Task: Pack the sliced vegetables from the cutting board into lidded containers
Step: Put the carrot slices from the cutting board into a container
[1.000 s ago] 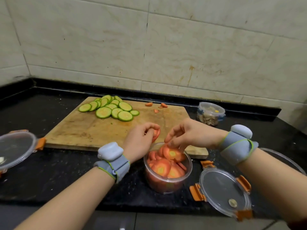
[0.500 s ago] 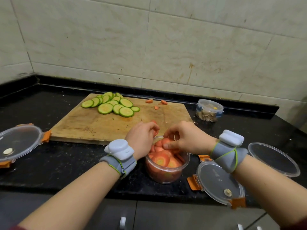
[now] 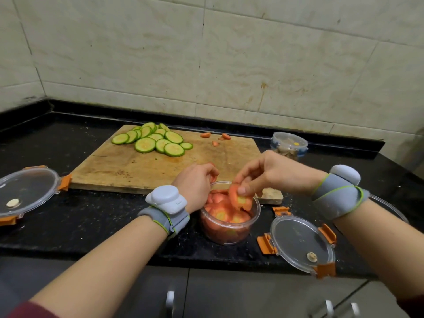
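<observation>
While right fingers (image 3: 241,190) pinch it, carrot slice (image 3: 240,200) overhangs container (image 3: 229,236).

Both hands crowd the mouth of the round container (image 3: 226,235). The left hand (image 3: 195,182) curls over its far-left rim, and the right hand (image 3: 263,173) pinches a carrot slice (image 3: 239,199) over the opening, so little gap is left between them. A clip lid (image 3: 300,239) lies flat just right of the container. The cutting board (image 3: 137,168) shows bare wood across its middle and near part. Zucchini slices (image 3: 156,141) pile at its far left and small carrot bits (image 3: 214,137) sit at its far edge. Bare black surface (image 3: 96,216) runs between the left wrist and another lid (image 3: 27,191) at the left edge. A closed tub (image 3: 289,143) stands behind the right hand.
</observation>
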